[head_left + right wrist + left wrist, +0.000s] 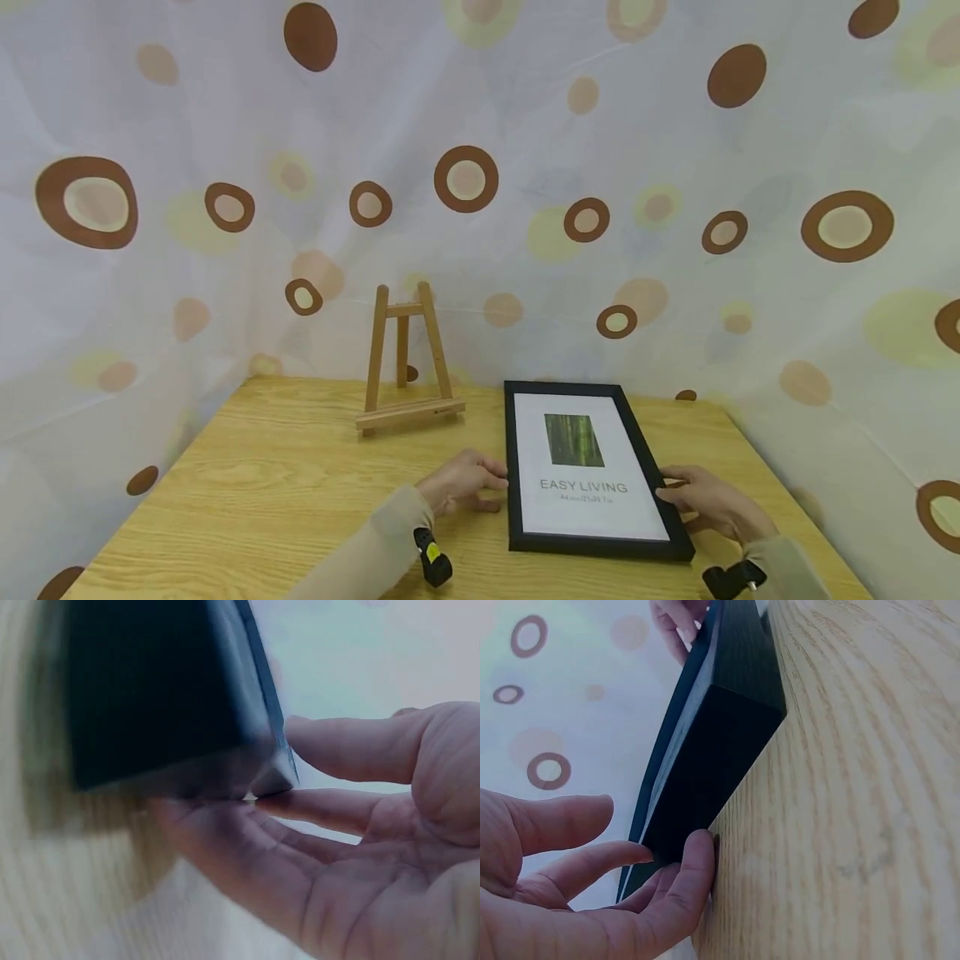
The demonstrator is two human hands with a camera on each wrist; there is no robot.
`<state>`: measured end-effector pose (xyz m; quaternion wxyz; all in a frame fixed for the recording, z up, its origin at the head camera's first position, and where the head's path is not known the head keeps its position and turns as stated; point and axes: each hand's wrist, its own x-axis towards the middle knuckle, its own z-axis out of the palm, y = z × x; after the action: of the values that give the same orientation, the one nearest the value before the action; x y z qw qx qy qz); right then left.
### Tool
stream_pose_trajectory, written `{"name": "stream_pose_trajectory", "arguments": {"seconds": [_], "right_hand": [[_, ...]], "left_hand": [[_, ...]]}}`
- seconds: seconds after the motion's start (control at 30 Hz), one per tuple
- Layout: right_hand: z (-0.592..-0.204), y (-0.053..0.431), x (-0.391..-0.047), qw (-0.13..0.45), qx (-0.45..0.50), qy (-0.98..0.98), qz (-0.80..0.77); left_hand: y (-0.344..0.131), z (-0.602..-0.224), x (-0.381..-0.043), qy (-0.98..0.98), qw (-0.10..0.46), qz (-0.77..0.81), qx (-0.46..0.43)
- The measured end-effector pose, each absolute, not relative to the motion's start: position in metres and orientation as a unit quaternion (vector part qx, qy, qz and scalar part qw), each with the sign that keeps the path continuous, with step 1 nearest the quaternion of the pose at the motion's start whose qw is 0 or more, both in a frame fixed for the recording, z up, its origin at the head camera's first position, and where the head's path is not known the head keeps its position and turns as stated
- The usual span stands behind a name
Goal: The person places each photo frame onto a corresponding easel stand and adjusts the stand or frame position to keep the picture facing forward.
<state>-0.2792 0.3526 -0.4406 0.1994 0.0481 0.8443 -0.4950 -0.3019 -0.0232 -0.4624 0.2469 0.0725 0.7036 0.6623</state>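
Note:
A black picture frame (592, 523) lies face up on the wooden table, showing a white sheet with a small green forest picture and the words EASY LIVING. My left hand (463, 483) is at its left side. In the left wrist view, the fingertips (699, 851) touch the frame's black side while the thumb stands apart from it. On the opposite side, my right hand (716, 502) grips the frame's edge, the thumb on its upper rim and the fingers along the side and underneath, as the right wrist view shows.
A small wooden easel (410, 412) stands upright toward the back of the table (247, 492), left of the picture frame. Behind and beside the table hangs a pale curtain (525, 100) with brown and yellow circles.

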Motion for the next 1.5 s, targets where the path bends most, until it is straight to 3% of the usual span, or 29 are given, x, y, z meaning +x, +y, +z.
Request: {"name": "stream_pose_trajectory", "arguments": {"seconds": [0.43, 1.2, 1.5], "right_hand": [[-0.445, 0.358, -0.275, 0.183, 0.022, 0.849, -0.495], [-0.459, 0.370, -0.279, 0.255, -0.033, 0.779, -0.572], [-0.462, 0.367, -0.278, 0.265, -0.068, 0.736, -0.619]], "left_hand": [[-0.022, -0.465, -0.307, 0.708, 0.247, 0.654, 0.099], [-0.020, -0.466, -0.307, 0.645, 0.307, 0.699, 0.032], [-0.027, -0.465, -0.300, 0.639, 0.276, 0.717, 0.040]]}}
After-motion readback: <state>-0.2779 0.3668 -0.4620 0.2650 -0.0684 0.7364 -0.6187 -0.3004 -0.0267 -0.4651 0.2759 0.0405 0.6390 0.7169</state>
